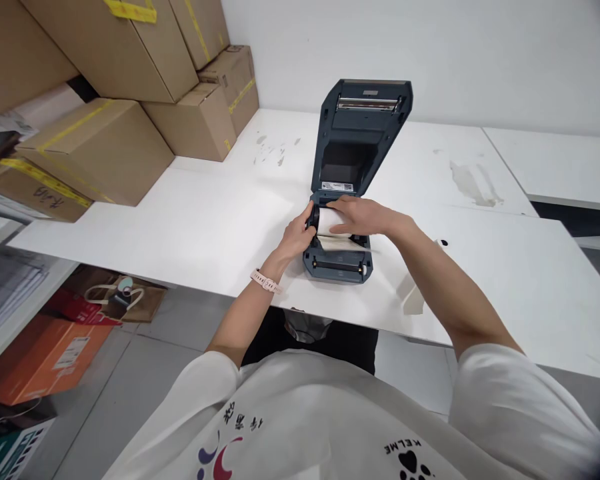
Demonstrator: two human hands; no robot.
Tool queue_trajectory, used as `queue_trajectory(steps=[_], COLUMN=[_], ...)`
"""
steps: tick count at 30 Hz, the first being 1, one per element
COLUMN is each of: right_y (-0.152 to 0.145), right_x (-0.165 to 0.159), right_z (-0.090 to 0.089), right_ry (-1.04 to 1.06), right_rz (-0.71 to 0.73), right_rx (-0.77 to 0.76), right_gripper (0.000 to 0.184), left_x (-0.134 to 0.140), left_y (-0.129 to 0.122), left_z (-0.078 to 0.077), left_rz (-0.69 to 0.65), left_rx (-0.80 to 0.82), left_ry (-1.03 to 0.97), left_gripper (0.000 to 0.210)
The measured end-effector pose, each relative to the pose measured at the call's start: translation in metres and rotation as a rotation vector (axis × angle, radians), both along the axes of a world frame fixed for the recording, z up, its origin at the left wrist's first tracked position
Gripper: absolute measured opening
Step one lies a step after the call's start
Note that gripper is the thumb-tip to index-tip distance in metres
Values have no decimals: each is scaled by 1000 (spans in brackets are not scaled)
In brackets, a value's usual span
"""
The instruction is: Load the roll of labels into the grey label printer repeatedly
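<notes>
A dark grey label printer [337, 273] sits on the white table with its lid [355, 127] raised. Inside its bay lies a white label roll [327, 223], and a loose end of the paper [339, 245] extends toward the front. My left hand [298, 232] grips the black roll holder [315, 219] at the bay's left side, thumb and index finger against it. Over the roll, my right hand [363, 216] has its fingers on top and the thumb on the front side. The right part of the roll is hidden under that hand.
Cardboard boxes [100, 147] are stacked at the table's left and back. A pale paper scrap [411, 295] lies right of the printer, near the front edge of the table [220, 227]. An orange box [45, 353] stands low at the left.
</notes>
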State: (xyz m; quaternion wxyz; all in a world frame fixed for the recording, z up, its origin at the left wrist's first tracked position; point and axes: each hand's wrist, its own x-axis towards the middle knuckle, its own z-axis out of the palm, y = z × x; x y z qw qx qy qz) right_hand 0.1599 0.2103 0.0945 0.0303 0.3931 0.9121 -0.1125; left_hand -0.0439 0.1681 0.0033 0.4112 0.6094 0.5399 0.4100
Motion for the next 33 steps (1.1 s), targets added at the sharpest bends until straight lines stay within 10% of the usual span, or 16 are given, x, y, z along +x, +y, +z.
queue_trajectory(steps=[10, 33], right_y=[-154, -157], right_x=[20, 17], right_z=[-62, -55], right_ry=[331, 381], right_rz=[-27, -49], right_rx=[226, 160], right_gripper=[59, 55], left_x=[5, 19], left_y=[-8, -72], left_z=[6, 14], left_rz=[23, 3], left_rx=[-61, -139], left_ry=[-79, -260], left_gripper=[78, 77])
